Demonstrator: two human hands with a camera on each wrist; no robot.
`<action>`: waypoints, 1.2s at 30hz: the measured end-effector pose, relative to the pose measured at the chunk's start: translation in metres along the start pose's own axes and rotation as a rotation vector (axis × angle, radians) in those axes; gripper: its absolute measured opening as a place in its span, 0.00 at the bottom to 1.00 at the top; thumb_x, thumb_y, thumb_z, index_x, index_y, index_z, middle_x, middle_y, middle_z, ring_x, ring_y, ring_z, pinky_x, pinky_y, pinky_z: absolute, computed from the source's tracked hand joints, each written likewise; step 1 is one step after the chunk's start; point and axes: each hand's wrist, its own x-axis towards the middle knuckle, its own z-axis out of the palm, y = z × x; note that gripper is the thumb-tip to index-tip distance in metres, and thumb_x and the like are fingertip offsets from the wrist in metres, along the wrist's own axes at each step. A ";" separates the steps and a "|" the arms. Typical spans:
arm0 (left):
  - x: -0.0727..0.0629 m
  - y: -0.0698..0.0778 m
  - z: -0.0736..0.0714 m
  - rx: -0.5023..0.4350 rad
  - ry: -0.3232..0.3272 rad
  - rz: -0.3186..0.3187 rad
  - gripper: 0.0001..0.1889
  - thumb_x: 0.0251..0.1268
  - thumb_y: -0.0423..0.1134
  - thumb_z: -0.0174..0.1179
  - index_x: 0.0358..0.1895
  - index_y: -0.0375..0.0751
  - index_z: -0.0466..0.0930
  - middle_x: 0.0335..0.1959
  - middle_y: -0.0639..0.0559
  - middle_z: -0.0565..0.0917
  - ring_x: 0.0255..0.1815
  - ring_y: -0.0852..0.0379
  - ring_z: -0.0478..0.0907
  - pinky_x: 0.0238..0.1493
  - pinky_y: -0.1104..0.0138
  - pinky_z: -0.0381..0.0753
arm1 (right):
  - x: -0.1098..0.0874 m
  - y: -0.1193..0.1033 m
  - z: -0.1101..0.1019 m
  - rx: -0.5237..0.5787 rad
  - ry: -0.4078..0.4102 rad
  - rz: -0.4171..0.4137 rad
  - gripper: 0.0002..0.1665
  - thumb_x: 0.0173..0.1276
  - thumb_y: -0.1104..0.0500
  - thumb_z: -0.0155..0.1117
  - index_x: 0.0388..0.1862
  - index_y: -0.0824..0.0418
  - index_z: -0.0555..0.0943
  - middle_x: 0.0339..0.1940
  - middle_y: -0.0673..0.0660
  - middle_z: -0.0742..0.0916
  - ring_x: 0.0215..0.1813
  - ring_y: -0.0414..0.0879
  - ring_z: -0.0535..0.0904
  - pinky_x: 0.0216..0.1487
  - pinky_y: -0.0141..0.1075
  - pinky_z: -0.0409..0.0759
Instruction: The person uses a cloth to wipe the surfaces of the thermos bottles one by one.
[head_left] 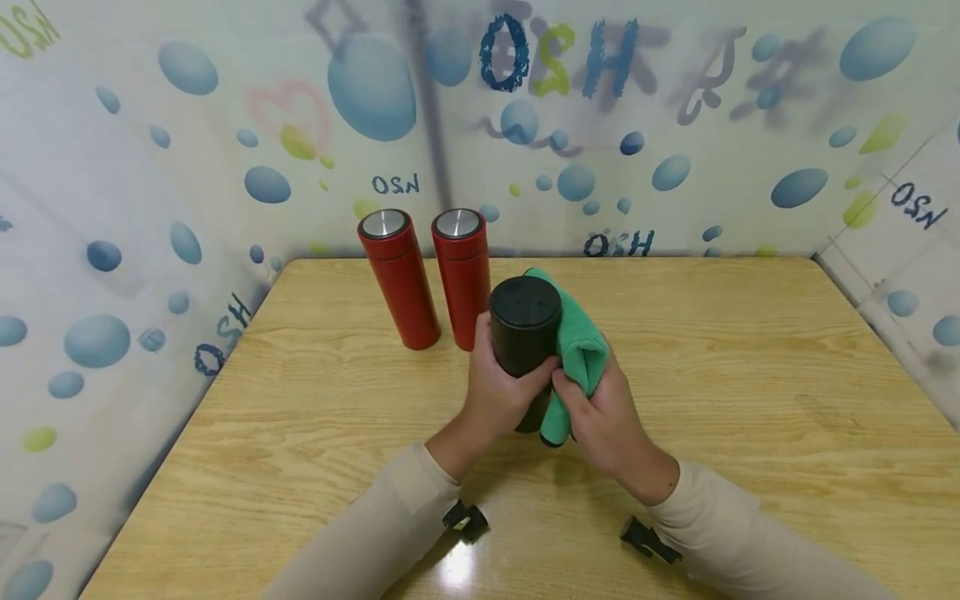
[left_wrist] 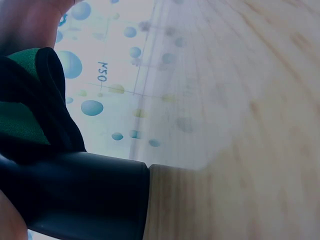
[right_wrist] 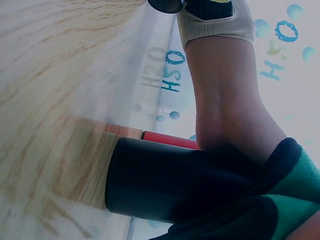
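A black vacuum flask stands upright over the middle of the table, gripped around its body by my left hand. My right hand holds a folded green cloth against the flask's right side. In the left wrist view, the flask's dark lower end shows beside the tabletop, with the cloth's dark-edged folds over it. The right wrist view shows the same flask with its base close over or at the wood, and green cloth folds at the right.
Two red flasks with silver-topped lids stand at the back left: a left one and a right one, just behind my left hand. The wooden table ends at a patterned wall behind it.
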 end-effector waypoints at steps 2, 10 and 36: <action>0.000 0.000 0.000 0.005 0.001 0.000 0.38 0.57 0.51 0.71 0.64 0.40 0.61 0.60 0.46 0.77 0.57 0.50 0.76 0.61 0.54 0.77 | 0.000 0.000 0.000 -0.009 0.002 -0.002 0.27 0.73 0.67 0.53 0.69 0.65 0.63 0.49 0.58 0.78 0.47 0.44 0.75 0.54 0.26 0.75; 0.001 0.002 -0.001 0.012 -0.002 0.000 0.38 0.57 0.50 0.71 0.64 0.39 0.61 0.60 0.45 0.77 0.57 0.50 0.76 0.61 0.54 0.77 | 0.000 0.000 -0.001 -0.016 -0.006 -0.003 0.28 0.74 0.67 0.53 0.71 0.64 0.62 0.54 0.58 0.78 0.52 0.44 0.75 0.58 0.25 0.74; 0.001 0.003 0.000 0.016 0.000 -0.007 0.37 0.57 0.48 0.71 0.64 0.39 0.62 0.59 0.45 0.77 0.56 0.50 0.76 0.60 0.55 0.78 | -0.001 0.002 0.000 -0.024 -0.006 0.009 0.26 0.74 0.66 0.53 0.69 0.67 0.62 0.55 0.59 0.79 0.52 0.43 0.75 0.58 0.24 0.74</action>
